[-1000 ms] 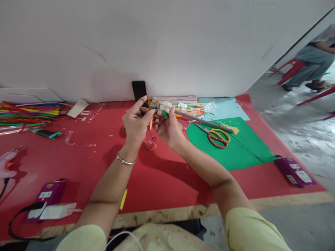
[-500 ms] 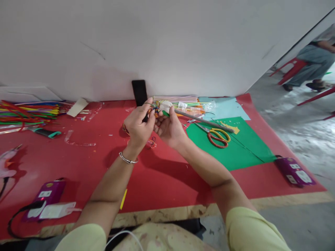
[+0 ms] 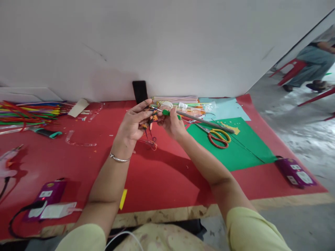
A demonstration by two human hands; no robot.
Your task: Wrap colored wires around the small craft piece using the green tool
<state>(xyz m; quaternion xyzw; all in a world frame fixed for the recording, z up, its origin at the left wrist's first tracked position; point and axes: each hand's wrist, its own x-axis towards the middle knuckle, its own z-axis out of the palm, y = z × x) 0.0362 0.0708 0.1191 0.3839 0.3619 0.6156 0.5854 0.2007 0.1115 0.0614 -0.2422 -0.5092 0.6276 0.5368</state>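
In my right hand (image 3: 172,122) is a crochet hook with a green handle (image 3: 165,112), its thin metal shaft pointing left. The fingers and thumb close round the handle. My left hand (image 3: 132,122) pinches a small piece of orange and dark-blue yarn work (image 3: 154,118), and the shaft reaches into or against it; which, I cannot tell. Loose yarn strands (image 3: 150,141) hang below, down to the red table covering. Fingers partly hide the yarn work.
Scissors (image 3: 218,137) and a grey fuzzy stem (image 3: 206,121) lie on green sheet (image 3: 235,157). A phone (image 3: 140,91) leans against the white wall. Left are coloured pipe cleaners (image 3: 28,113), a glue gun (image 3: 7,162) and a purple power strip (image 3: 49,191). Someone sits far right.
My left hand has turned and moved slightly left, its fingers opening out more. The green handle and metal shaft now show more clearly, as does the yarn work with its hanging strands.
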